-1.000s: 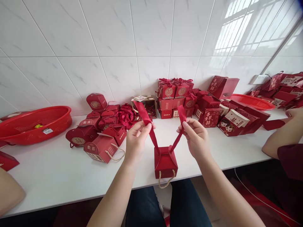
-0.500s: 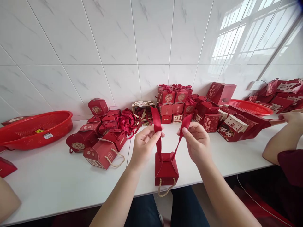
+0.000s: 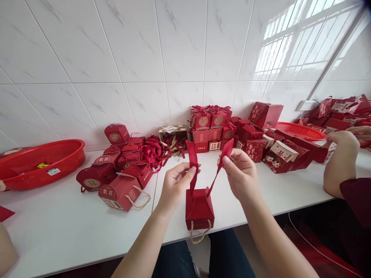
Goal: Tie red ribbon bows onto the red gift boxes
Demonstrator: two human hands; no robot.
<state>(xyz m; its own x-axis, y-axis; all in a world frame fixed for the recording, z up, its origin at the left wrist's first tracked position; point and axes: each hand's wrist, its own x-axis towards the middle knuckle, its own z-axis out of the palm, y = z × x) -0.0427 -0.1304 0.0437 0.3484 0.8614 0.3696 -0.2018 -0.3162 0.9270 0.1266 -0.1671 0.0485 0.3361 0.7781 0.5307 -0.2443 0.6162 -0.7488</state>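
A small red gift box [image 3: 199, 208] with a rope handle stands at the near edge of the white table [image 3: 72, 227]. A red ribbon [image 3: 192, 158] runs up from its top in two ends. My left hand [image 3: 175, 184] pinches the left end between thumb and fingers. My right hand [image 3: 241, 173] pinches the right end, a little higher and to the right of the box. Both ends are pulled upward and apart.
Several red boxes [image 3: 116, 173] lie left of the box, a stack of boxes [image 3: 213, 129] stands by the tiled wall, loose ribbons [image 3: 153, 148] between them. Red baskets sit at far left [image 3: 43, 162] and right [image 3: 301, 131]. Another person's hand [image 3: 342, 154] works at right, another's arm [image 3: 7, 251] at left.
My left hand has moved right and slid down the ribbon, so its end now stands nearly upright above the box. The view has shifted slightly. The person at right drew a hand inward.
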